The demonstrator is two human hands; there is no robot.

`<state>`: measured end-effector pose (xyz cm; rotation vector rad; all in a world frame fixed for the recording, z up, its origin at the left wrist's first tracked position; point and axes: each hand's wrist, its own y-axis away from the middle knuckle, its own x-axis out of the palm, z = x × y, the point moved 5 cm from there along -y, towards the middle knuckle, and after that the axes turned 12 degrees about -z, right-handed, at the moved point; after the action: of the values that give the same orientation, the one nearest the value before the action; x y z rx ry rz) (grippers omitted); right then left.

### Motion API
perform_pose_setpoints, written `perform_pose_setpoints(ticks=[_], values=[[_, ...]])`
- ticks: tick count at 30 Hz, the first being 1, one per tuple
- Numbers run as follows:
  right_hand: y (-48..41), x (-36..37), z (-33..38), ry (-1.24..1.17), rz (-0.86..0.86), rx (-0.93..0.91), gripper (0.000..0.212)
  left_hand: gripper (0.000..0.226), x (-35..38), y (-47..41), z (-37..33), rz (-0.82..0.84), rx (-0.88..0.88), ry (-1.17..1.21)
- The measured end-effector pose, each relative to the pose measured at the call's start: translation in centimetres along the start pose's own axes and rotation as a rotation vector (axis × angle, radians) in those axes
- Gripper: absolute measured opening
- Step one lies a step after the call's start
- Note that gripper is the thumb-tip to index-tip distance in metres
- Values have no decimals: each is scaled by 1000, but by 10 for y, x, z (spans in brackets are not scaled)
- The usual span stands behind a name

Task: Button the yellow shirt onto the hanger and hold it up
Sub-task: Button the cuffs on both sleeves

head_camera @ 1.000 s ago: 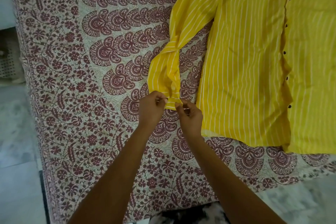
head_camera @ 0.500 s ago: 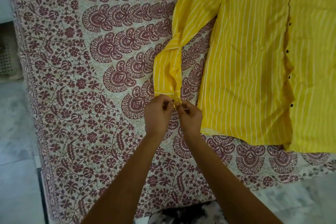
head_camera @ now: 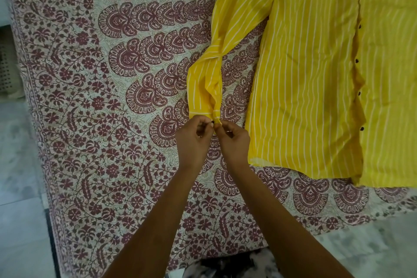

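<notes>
A yellow shirt (head_camera: 311, 74) with thin white stripes lies flat on the bed, its front placket lined with dark buttons (head_camera: 357, 60). One sleeve (head_camera: 204, 88) bends down toward me and ends in a cuff. My left hand (head_camera: 191, 137) and my right hand (head_camera: 233, 140) meet at that cuff, each pinching an edge of it. A small dark cuff button shows between my fingertips. No hanger is in view.
The bed is covered by a cream sheet (head_camera: 90, 97) printed with maroon flowers and paisley arches. Pale tiled floor (head_camera: 18, 187) runs along the left and the bottom right. A white perforated basket (head_camera: 6, 70) stands at the far left edge.
The cuff and both hands have shifted slightly right and away from me. The pinch on the cuff has stayed, and the dark cuff button now shows between the fingertips.
</notes>
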<state>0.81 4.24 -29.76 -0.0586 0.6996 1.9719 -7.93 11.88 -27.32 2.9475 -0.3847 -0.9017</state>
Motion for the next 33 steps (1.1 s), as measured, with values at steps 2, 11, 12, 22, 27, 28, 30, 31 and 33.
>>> perform_pose_setpoints(ticks=[2, 11, 12, 22, 27, 28, 30, 31, 33], values=[[-1, 0, -2, -10, 22, 13, 17, 6, 1, -1, -1, 10, 27, -21], [1, -1, -4, -16, 55, 33, 22, 7, 7, -12, -1, 123, 112, -62], [0, -2, -4, -41, 52, 69, 21, 7, 7, -14, 0, 132, 106, -54], [-6, -6, 5, 17, 42, -116, 7, 13, 9, -18, 15, 215, -134, 96], [4, -8, 13, 288, -93, -445, 16, 11, 12, -15, 11, 234, -437, 297], [5, -8, 13, 302, -122, -460, 17, 9, 12, -13, 9, 243, -478, 336], [6, -8, 14, 305, -136, -471, 18, 9, 14, -10, 9, 252, -511, 358], [7, -7, 14, 302, -137, -474, 18, 11, 14, -9, 10, 237, -530, 368], [8, -6, 15, 284, -145, -467, 19, 8, 15, -7, 14, 181, -619, 415]])
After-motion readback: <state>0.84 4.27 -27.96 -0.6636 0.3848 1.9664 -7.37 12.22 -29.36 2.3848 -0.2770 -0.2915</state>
